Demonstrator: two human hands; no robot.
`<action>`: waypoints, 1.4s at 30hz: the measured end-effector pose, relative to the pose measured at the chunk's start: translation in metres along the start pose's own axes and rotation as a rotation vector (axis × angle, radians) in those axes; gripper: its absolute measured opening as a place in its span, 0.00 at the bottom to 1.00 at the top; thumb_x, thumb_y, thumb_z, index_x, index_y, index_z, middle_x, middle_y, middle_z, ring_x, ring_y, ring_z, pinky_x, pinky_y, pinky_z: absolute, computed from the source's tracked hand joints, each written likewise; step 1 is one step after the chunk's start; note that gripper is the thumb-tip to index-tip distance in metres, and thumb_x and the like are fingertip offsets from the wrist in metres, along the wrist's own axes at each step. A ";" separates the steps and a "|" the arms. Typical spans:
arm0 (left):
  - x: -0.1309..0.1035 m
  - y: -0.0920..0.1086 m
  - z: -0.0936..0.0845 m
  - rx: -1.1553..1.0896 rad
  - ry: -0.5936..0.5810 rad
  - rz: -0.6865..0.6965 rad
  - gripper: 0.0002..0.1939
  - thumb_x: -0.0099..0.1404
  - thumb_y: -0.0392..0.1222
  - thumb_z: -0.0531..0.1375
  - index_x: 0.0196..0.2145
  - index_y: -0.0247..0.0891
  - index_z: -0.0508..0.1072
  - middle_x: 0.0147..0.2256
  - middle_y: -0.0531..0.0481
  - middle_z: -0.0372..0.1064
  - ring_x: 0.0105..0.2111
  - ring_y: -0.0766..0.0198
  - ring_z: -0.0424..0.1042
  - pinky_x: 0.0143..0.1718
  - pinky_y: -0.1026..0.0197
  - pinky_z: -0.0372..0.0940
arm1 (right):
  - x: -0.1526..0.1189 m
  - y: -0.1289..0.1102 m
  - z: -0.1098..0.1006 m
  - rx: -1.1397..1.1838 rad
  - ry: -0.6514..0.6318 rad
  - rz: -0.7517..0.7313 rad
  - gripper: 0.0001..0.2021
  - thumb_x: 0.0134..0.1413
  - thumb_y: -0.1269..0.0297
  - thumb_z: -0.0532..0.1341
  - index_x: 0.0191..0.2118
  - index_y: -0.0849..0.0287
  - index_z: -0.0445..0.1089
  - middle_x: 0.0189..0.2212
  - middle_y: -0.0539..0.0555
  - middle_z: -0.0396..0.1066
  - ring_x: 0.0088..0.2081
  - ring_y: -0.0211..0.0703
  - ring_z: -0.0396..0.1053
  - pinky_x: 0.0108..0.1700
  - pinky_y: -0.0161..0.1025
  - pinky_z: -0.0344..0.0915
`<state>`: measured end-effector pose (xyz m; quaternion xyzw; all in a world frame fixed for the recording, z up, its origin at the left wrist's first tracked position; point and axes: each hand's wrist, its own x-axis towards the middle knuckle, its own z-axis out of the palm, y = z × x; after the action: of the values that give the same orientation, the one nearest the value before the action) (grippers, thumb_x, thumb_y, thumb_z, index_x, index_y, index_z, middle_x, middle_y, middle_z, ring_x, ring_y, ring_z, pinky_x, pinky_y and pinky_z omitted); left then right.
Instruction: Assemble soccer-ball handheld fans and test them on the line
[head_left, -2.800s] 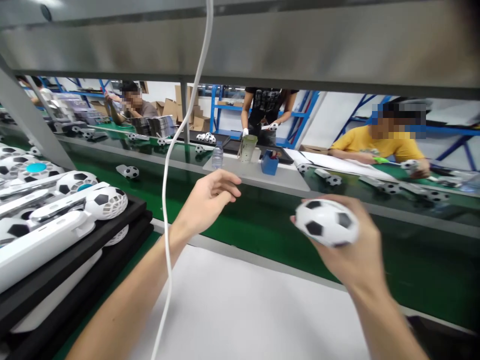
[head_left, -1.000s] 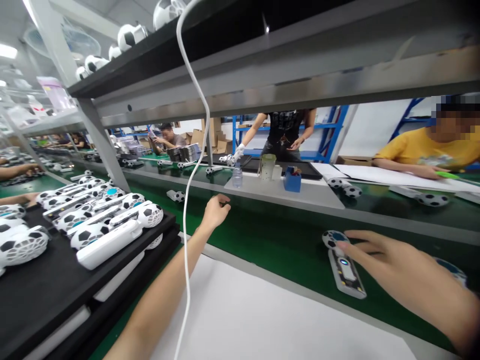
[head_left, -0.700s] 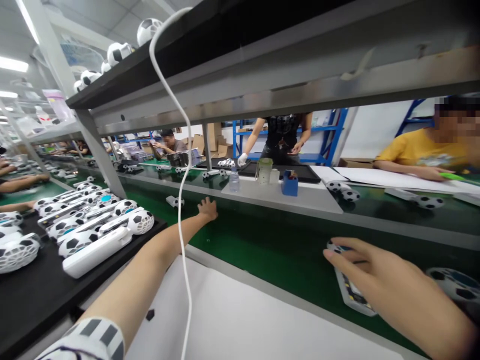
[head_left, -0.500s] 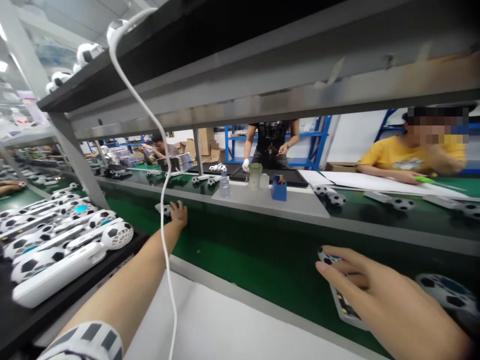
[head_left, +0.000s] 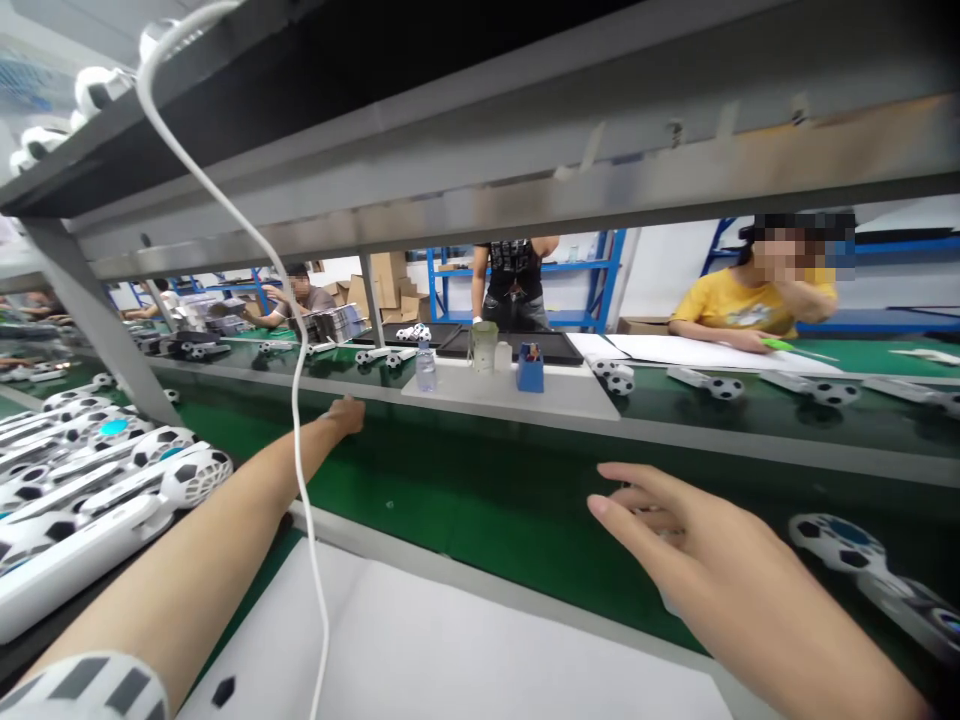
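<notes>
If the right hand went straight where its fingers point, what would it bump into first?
Probably the grey ledge across the green surface, but depth is unclear: the right hand might pass above it.

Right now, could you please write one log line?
left hand: over green belt, grip unclear | right hand: open, football device alongside

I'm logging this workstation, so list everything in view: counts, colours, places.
Football-patterned pieces: many, white and black, left, right, across, overhead
Cable: one, white, hanging left
Overhead shelf: one, grey, top
Sheet: one, white, near edge
Pentagon: one, black, on sheet
Work surface: one, green, middle
Bottle: one, clear, across
Cup: one, greenish, across
Box: one, blue, across
Cartons: several, brown, background
Racks: several, blue, background
People: several, varied clothing, across
Left hand: one, bare, left
Right hand: one, bare, right
</notes>
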<state>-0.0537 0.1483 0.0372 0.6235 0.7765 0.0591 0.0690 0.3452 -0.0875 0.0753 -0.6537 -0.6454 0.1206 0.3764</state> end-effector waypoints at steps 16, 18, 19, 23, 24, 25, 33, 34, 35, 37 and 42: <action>-0.186 0.112 -0.049 -1.177 -0.356 0.676 0.15 0.60 0.51 0.59 0.35 0.35 0.72 0.28 0.49 0.69 0.19 0.66 0.66 0.11 0.66 0.53 | -0.005 -0.030 0.008 0.601 -0.515 -0.154 0.25 0.65 0.47 0.54 0.58 0.58 0.67 0.52 0.59 0.70 0.53 0.51 0.68 0.55 0.48 0.64; -0.205 0.099 -0.052 -1.304 -0.349 0.727 0.15 0.57 0.52 0.58 0.33 0.36 0.71 0.29 0.49 0.69 0.19 0.66 0.65 0.12 0.66 0.54 | -0.012 -0.039 0.007 0.785 -0.749 -0.194 0.23 0.64 0.50 0.56 0.60 0.55 0.65 0.45 0.56 0.71 0.43 0.46 0.72 0.42 0.43 0.70; -0.212 0.092 -0.053 -1.353 -0.336 0.745 0.15 0.57 0.52 0.58 0.32 0.36 0.70 0.28 0.49 0.69 0.19 0.66 0.64 0.13 0.66 0.55 | -0.017 -0.044 0.007 0.849 -0.813 -0.198 0.22 0.64 0.54 0.58 0.60 0.54 0.64 0.44 0.54 0.70 0.39 0.44 0.72 0.37 0.40 0.71; -0.225 0.070 -0.052 -1.458 -0.240 0.807 0.14 0.55 0.50 0.62 0.32 0.36 0.71 0.28 0.48 0.71 0.22 0.64 0.66 0.19 0.64 0.60 | -0.031 -0.064 0.011 0.765 -0.779 -0.250 0.20 0.65 0.63 0.57 0.61 0.50 0.64 0.36 0.49 0.67 0.33 0.37 0.65 0.31 0.34 0.66; -0.226 0.065 -0.052 -1.468 -0.203 0.824 0.14 0.54 0.50 0.63 0.32 0.36 0.71 0.28 0.47 0.72 0.23 0.64 0.67 0.21 0.64 0.62 | -0.034 -0.068 0.011 0.709 -0.761 -0.280 0.20 0.65 0.63 0.56 0.61 0.49 0.63 0.35 0.48 0.67 0.32 0.37 0.63 0.31 0.33 0.64; -0.227 0.060 -0.052 -1.474 -0.162 0.842 0.14 0.53 0.49 0.65 0.31 0.36 0.72 0.29 0.47 0.72 0.24 0.63 0.68 0.23 0.63 0.63 | -0.036 -0.072 0.012 0.650 -0.731 -0.308 0.20 0.65 0.64 0.56 0.61 0.48 0.63 0.35 0.48 0.67 0.32 0.36 0.62 0.31 0.33 0.63; -0.236 0.057 -0.040 -1.630 0.171 0.736 0.15 0.55 0.44 0.68 0.39 0.39 0.72 0.37 0.50 0.70 0.31 0.62 0.73 0.29 0.64 0.67 | -0.048 -0.084 0.029 0.201 -0.332 -0.524 0.24 0.59 0.70 0.55 0.61 0.48 0.62 0.44 0.51 0.71 0.35 0.42 0.66 0.35 0.38 0.62; -0.238 0.061 -0.036 -1.715 0.187 0.662 0.15 0.57 0.44 0.67 0.40 0.40 0.70 0.36 0.51 0.70 0.30 0.62 0.74 0.27 0.64 0.67 | -0.048 -0.082 0.033 0.199 -0.284 -0.560 0.24 0.59 0.70 0.55 0.61 0.50 0.61 0.45 0.53 0.71 0.36 0.43 0.67 0.36 0.39 0.63; -0.240 0.065 -0.032 -1.786 0.203 0.592 0.15 0.59 0.45 0.66 0.41 0.41 0.69 0.36 0.51 0.71 0.30 0.62 0.75 0.27 0.64 0.68 | -0.047 -0.079 0.037 0.219 -0.239 -0.591 0.24 0.59 0.69 0.55 0.61 0.52 0.62 0.45 0.54 0.71 0.36 0.44 0.68 0.36 0.39 0.64; -0.243 0.071 -0.026 -1.849 0.225 0.501 0.15 0.61 0.47 0.65 0.42 0.41 0.68 0.37 0.50 0.72 0.31 0.60 0.76 0.27 0.64 0.69 | -0.044 -0.074 0.045 0.282 -0.171 -0.621 0.22 0.60 0.69 0.56 0.60 0.54 0.64 0.46 0.55 0.72 0.38 0.44 0.70 0.38 0.38 0.65; -0.244 0.073 -0.018 -1.801 0.279 0.518 0.28 0.56 0.44 0.70 0.52 0.46 0.64 0.45 0.48 0.71 0.40 0.58 0.76 0.39 0.61 0.72 | -0.042 -0.076 0.065 0.372 -0.252 -0.466 0.25 0.63 0.66 0.55 0.65 0.52 0.60 0.53 0.57 0.70 0.42 0.45 0.72 0.40 0.36 0.69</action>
<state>0.0654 -0.0743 0.0757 0.4759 0.2776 0.7236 0.4157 0.2402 -0.1140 0.0659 -0.3884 -0.7860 0.2269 0.4240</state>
